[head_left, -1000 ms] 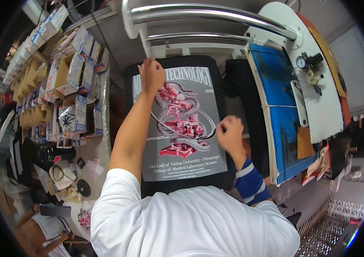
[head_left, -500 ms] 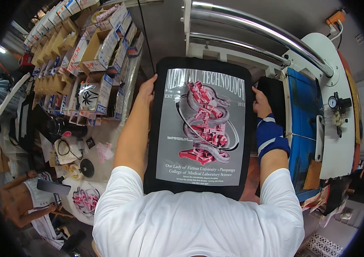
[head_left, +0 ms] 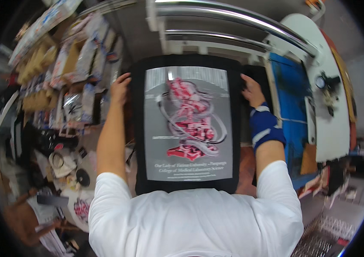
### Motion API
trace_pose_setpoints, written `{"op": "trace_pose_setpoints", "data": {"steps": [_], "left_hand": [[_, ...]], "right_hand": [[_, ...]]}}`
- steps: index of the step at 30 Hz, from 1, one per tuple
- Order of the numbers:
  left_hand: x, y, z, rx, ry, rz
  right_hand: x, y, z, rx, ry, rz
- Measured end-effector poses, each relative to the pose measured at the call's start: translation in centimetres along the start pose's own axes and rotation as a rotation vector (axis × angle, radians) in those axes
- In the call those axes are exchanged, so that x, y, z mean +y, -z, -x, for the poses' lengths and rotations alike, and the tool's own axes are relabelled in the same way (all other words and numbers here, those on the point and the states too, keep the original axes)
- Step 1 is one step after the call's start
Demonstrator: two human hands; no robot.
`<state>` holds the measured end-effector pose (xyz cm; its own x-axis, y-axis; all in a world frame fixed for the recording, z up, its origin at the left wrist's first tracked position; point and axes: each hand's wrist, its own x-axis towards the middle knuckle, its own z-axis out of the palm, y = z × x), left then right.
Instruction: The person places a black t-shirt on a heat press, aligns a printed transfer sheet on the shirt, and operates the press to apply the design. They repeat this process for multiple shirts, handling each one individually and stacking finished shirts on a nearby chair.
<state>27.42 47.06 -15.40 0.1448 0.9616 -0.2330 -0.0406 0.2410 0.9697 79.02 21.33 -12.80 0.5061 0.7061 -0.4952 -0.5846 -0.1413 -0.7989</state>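
A black cloth (head_left: 139,128), laid flat with rounded far corners, lies before me. On it rests a rectangular grey-looking sheet (head_left: 156,124) printed with a red microscope, a coiling snake and pale lettering. My left hand (head_left: 120,88) has its fingers curled at the cloth's far left edge. At the opposite edge, my right hand (head_left: 252,90) is also closed, with fingers bent against the cloth and a blue and white band (head_left: 267,127) around the forearm. What lies under the cloth is hidden. Motion blurs the picture somewhat.
Chrome bars (head_left: 233,17) of a white-framed machine cross beyond the cloth. A blue panel (head_left: 291,90) and a pressure gauge (head_left: 320,82) stand at right. Cardboard boxes (head_left: 72,55) are piled at far left. A person (head_left: 23,214) is at lower left.
The whole view has shifted, so the cloth and machine sit farther left in the picture. Both hands stay at the cloth's side edges. The printed sheet still lies on the cloth.
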Motion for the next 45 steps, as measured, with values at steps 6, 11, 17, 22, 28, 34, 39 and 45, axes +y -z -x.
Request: {"op": "trace_pose_setpoints", "data": {"steps": [6, 11, 17, 22, 28, 34, 39, 45], "left_hand": [[2.0, 0.4, 1.1, -0.027, 0.061, 0.077], [2.3, 0.0, 1.2, -0.055, 0.042, 0.073], [2.2, 0.2, 0.8, -0.066, 0.018, 0.044], [1.9, 0.7, 0.5, -0.130, 0.026, 0.035], [1.7, 2.6, 11.0, -0.014, 0.076, -0.144], [-5.0, 8.2, 26.1, -0.246, 0.539, 0.045], [-4.0, 12.7, 31.5, -0.245, 0.415, 0.039], [-2.6, 15.3, 31.7, -0.182, 0.370, -0.207]], "right_hand": [[-0.5, -1.4, 0.8, 0.136, -0.016, 0.082], [-0.4, -1.2, 1.2, 0.173, 0.018, 0.076], [0.5, 1.9, -1.6, 0.038, 0.061, 0.102], [-1.0, -0.4, 1.4, 0.203, 0.017, 0.151], [3.0, 0.1, 10.6, 0.213, 0.112, 0.607], [12.6, 8.3, 24.5, 0.152, -0.182, 0.510], [12.8, 10.3, 30.5, 0.027, -0.163, 0.157], [13.4, 14.5, 32.9, 0.058, -0.057, 0.142]]}}
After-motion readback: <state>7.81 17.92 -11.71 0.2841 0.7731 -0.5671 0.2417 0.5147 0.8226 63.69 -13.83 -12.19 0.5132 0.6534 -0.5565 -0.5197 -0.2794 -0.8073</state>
